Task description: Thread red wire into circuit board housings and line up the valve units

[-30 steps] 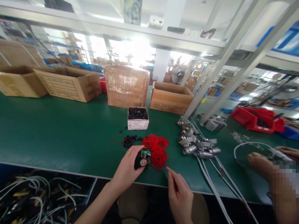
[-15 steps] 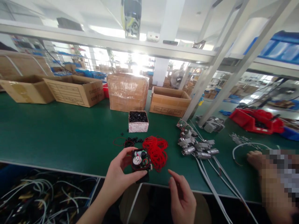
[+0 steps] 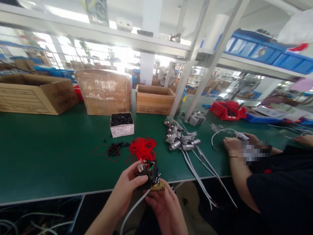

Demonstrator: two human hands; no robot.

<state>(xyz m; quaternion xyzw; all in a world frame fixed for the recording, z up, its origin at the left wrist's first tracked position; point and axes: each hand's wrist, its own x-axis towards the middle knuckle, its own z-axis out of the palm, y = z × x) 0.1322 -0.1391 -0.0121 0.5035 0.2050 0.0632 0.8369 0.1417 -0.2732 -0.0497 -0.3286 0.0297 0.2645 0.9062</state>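
My left hand point(image 3: 126, 189) grips a small black assembly point(image 3: 147, 172) with a circuit board, wires and a metal part on top. It sits over the near table edge. My right hand point(image 3: 164, 206) cups the same piece from below, fingers round its brass fitting point(image 3: 157, 187). A white cable point(image 3: 132, 209) hangs down from the piece. Just beyond lies a heap of red rings point(image 3: 142, 148) on the green table point(image 3: 49, 153), with loose black parts point(image 3: 116, 148) to its left.
A small box of black parts point(image 3: 121, 124) stands behind the red rings. Metal units with white cables point(image 3: 182, 142) lie to the right. Cardboard boxes point(image 3: 105, 91) line the back. A co-worker's hands point(image 3: 234, 143) work at the right. A bin of cables point(image 3: 31, 218) sits below left.
The view has swung to the right. My left hand has pulled the black assembly nearer and off the table edge. My right hand has come up and closed under it.
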